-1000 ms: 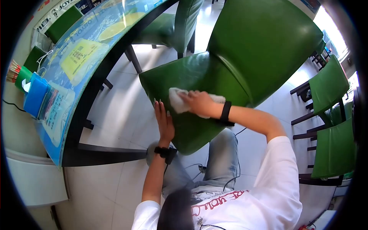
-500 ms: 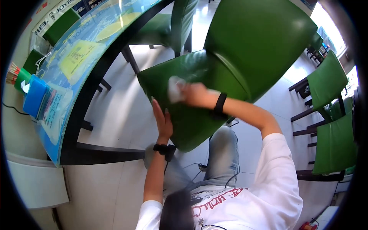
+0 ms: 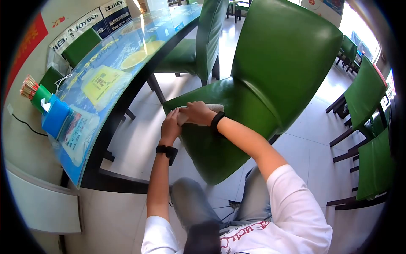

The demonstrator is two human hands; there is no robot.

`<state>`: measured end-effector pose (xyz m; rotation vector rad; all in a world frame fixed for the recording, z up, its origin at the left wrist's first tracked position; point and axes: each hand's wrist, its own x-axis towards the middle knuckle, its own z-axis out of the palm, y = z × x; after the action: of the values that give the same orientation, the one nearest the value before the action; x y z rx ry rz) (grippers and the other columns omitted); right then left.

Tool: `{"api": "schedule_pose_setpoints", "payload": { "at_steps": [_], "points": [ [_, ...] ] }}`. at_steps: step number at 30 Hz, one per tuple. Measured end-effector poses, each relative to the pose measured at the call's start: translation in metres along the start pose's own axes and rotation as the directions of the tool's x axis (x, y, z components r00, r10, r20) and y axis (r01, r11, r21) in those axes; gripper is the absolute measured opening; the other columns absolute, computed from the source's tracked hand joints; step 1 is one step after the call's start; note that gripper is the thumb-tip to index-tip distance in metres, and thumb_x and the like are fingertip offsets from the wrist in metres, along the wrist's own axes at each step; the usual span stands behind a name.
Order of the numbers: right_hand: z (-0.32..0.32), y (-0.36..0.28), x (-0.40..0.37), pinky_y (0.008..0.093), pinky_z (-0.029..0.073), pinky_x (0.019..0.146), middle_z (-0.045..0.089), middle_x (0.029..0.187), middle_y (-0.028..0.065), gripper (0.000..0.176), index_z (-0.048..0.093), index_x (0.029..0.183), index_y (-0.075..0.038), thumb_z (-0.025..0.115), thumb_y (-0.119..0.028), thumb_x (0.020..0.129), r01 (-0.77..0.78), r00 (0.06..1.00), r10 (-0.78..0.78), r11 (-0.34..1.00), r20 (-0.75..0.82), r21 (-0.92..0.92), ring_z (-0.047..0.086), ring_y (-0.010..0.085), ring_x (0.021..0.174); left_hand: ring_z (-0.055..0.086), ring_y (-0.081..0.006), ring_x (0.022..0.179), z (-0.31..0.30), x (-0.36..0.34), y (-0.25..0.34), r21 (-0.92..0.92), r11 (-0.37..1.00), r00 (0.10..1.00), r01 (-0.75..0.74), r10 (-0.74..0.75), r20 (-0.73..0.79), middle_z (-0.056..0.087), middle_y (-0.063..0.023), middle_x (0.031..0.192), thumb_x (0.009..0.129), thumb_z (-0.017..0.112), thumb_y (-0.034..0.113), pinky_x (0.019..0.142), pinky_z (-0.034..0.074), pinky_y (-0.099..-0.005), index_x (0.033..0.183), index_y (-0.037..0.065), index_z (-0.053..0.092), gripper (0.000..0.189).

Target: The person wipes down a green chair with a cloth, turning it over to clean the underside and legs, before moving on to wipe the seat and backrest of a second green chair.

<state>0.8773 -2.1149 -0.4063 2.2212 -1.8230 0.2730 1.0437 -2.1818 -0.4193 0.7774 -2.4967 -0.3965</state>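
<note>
A pale cloth (image 3: 216, 108) lies bunched on the seat of a green padded chair (image 3: 230, 142), close to the seat's left edge. My right hand (image 3: 198, 113) is closed over the cloth and presses it to the seat. Beside it, at the cloth's left end, my left hand (image 3: 170, 127) has its fingers drawn together and pinching the cloth; part of this grip is hidden. Both wrists wear black bands. The chair's tall green backrest (image 3: 287, 55) rises on the far side.
At left stands a glass-topped table (image 3: 114, 59) with a dark edge, bearing a blue tissue box (image 3: 57, 117) and a green cup of sticks (image 3: 40, 96). A second green chair (image 3: 209, 42) is by the table. More green chairs (image 3: 364, 95) line the right side.
My right hand has brought the cloth left towards my left hand. My left hand has moved up from the seat's edge, its stretched fingers now closed at the cloth. The view has shifted slightly.
</note>
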Motion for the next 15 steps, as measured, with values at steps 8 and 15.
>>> {"api": "schedule_pose_setpoints", "payload": {
  "at_steps": [8, 15],
  "points": [
    [-0.063, -0.051, -0.113, 0.0409, 0.053, 0.066, 0.059, 0.103, 0.0129, 0.062, 0.048, 0.129, -0.016, 0.070, -0.032, 0.073, 0.243, 0.937, -0.293, 0.938, 0.191, 0.248, 0.064, 0.0315, 0.079, 0.051, -0.0419, 0.118, 0.000, -0.154, 0.090, -0.048, 0.999, 1.000, 0.017, -0.017, 0.014, 0.052, -0.0297, 0.126, 0.074, 0.054, 0.003, 0.098, 0.044, -0.0449, 0.134, -0.008, 0.041, 0.063],
    [-0.055, -0.022, -0.079, 0.0370, 0.052, 0.070, 0.057, 0.100, 0.0071, 0.074, 0.047, 0.133, -0.018, 0.074, -0.036, 0.067, 0.386, 0.869, -0.434, 0.895, 0.238, 0.224, 0.062, 0.0267, 0.086, 0.057, -0.0394, 0.109, 0.007, -0.126, 0.080, -0.025, 1.000, 0.992, 0.003, -0.006, -0.128, 0.057, -0.0266, 0.121, 0.073, 0.055, 0.004, 0.093, 0.048, -0.0438, 0.129, -0.009, 0.046, 0.058]
  ]
}}
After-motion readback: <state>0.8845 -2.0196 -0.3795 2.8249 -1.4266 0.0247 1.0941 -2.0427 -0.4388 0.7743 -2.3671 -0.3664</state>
